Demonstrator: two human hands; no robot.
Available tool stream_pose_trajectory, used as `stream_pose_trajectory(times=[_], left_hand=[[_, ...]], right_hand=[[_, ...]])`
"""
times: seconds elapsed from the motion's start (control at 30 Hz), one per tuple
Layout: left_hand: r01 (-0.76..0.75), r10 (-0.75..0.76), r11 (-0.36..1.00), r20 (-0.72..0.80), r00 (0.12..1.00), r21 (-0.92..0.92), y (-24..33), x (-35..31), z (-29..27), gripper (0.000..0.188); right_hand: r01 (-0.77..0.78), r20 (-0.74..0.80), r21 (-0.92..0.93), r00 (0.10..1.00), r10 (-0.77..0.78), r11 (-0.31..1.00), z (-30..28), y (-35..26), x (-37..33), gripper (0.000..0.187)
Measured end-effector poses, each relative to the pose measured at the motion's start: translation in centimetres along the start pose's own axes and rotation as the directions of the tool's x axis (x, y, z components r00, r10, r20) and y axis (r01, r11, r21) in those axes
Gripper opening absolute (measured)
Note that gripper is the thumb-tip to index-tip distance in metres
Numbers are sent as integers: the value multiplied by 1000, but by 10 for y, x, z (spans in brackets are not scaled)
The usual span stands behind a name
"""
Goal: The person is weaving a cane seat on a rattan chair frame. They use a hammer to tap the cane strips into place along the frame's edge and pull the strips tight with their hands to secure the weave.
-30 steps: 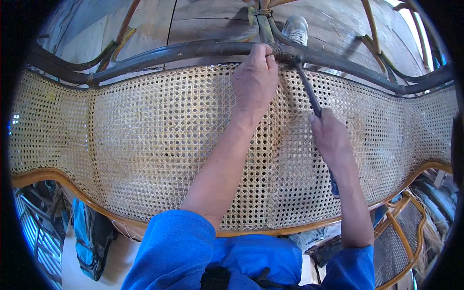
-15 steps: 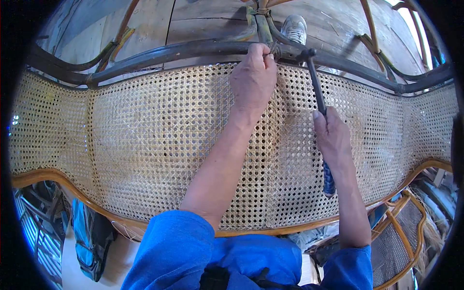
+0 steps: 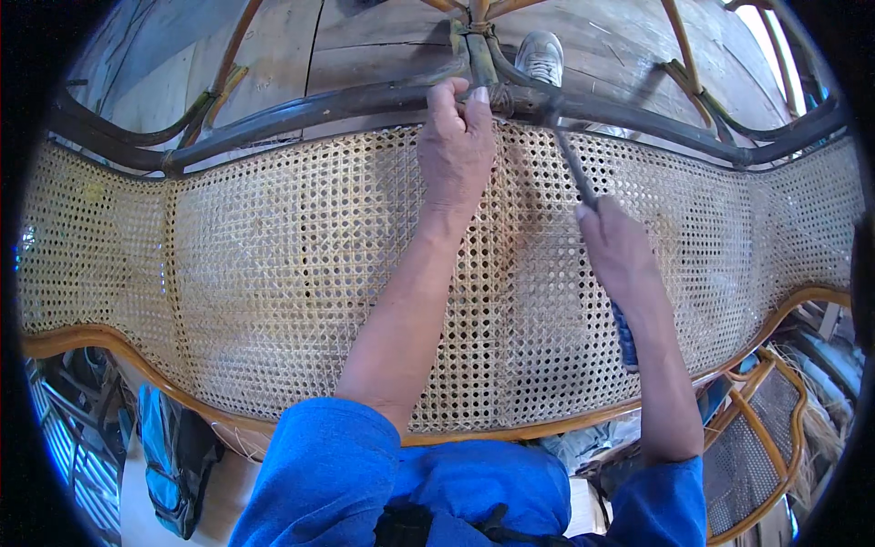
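A hammer [image 3: 574,169] with a dark shaft and blue grip is in my right hand [image 3: 620,246], my fingers closed around it. Its head is blurred by motion beside the dark pole rail. My left hand [image 3: 456,150] is at the rail [image 3: 365,98], left of a wrapped joint [image 3: 499,98]. Its thumb and forefinger are drawn together in a pinch; anything between them is too small to make out. Below both hands spreads a woven cane panel [image 3: 273,273], bordered on the near side by a brown curved pole [image 3: 510,433].
Bent pole braces [image 3: 205,105] rise beyond the rail, over a plank floor [image 3: 383,46]. A shoe [image 3: 540,59] stands on the planks. A blue and black bag [image 3: 164,474] is at the lower left, and another cane-woven frame [image 3: 784,465] at the lower right.
My left hand has shifted left, away from the wrapped joint. The hammer head has moved left and slightly nearer, now blurred. The whole view has also shifted slightly.
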State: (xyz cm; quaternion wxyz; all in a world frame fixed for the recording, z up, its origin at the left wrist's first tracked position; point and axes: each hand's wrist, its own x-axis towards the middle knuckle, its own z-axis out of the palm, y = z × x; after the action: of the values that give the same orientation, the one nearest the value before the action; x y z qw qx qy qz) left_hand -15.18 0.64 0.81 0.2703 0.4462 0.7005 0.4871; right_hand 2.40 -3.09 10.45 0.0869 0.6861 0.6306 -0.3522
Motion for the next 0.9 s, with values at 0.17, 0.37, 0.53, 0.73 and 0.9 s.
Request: stream_pose_trajectory(times=[0.17,0.37,0.53,0.73,0.9], left_hand=[[35,-38,994,-30,999,-100,-2,-1,-1,26],[212,-251,817,0,968,-536,-3,7,-12,20],[364,-334,240,275,902,-900,-6,19,-25,27],[598,-106,-155,615,781,-786,13,-2,-2,23],[629,-143,-172,651,745,-758,2,-11,11,25]], right_hand=[[-102,-11,19,995,103,995,-11,13,-1,35],[-54,-433,-178,901,-29,982,-2,66,4,28],[-81,-494,-170,870,-14,982,-1,72,11,35],[-53,-420,-37,907,33,998,-9,84,23,37],[-129,-461,-30,882,101,991,-10,65,-9,33]])
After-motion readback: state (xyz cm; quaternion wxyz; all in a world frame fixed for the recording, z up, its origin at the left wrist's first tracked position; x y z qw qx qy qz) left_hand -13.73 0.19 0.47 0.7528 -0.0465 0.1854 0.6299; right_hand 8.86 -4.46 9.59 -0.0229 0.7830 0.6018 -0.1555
